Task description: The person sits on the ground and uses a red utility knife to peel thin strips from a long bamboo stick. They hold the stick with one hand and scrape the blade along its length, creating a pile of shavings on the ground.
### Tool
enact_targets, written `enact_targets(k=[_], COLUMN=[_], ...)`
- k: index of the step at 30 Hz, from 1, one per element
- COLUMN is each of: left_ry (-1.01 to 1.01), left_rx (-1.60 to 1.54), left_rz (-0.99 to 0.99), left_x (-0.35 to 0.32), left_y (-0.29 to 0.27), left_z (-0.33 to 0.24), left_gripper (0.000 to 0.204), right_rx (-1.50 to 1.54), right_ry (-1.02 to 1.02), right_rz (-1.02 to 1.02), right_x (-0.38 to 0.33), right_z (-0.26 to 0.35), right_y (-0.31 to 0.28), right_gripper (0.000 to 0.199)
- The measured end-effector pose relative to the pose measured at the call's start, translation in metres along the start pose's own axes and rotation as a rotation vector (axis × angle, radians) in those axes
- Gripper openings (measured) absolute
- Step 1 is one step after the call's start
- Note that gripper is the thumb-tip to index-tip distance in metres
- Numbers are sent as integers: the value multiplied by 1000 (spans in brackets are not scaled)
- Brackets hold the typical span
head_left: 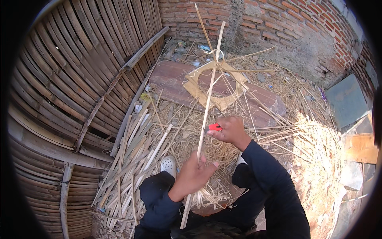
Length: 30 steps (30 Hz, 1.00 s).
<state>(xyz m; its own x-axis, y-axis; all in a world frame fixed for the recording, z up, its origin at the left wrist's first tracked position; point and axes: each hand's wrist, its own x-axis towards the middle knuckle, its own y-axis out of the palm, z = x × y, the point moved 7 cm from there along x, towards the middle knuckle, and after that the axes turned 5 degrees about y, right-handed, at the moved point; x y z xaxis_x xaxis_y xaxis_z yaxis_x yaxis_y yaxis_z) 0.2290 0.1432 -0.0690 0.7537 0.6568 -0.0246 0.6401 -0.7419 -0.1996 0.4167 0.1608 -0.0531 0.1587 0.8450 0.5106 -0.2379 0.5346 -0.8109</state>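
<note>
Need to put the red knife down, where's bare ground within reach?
Best patch: the flat reddish slab between the bamboo wall and the square frame. Crowded: split strips left of the left hand, shavings right of the right hand.

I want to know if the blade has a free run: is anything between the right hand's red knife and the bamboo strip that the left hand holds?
Nothing visible: the red knife in the right hand lies right against the bamboo strip, above the left hand.
</note>
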Motion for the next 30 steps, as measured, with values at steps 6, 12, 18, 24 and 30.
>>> enact_targets(k=[6,12,18,24,30], left_ry=[-4,-67,-32,-148,-85], left_rx=[10,78,106,137,-64], left_rz=[10,62,171,296,205], left_x=[-3,-15,-18,-34,-16], left_y=[-2,0,20,37,31], left_z=[9,-4,-3,0,21], left_gripper=[38,31,37,45,35], right_rx=[68,73,-38,-82,129], right_ry=[61,67,274,621,739], right_rz=[37,-4,-43,-67,-69], right_x=[-6,-1,7,4,4], right_z=[5,0,-77,-157,-170], right_y=[6,10,0,-1,18], right_gripper=[54,57,55,64,70])
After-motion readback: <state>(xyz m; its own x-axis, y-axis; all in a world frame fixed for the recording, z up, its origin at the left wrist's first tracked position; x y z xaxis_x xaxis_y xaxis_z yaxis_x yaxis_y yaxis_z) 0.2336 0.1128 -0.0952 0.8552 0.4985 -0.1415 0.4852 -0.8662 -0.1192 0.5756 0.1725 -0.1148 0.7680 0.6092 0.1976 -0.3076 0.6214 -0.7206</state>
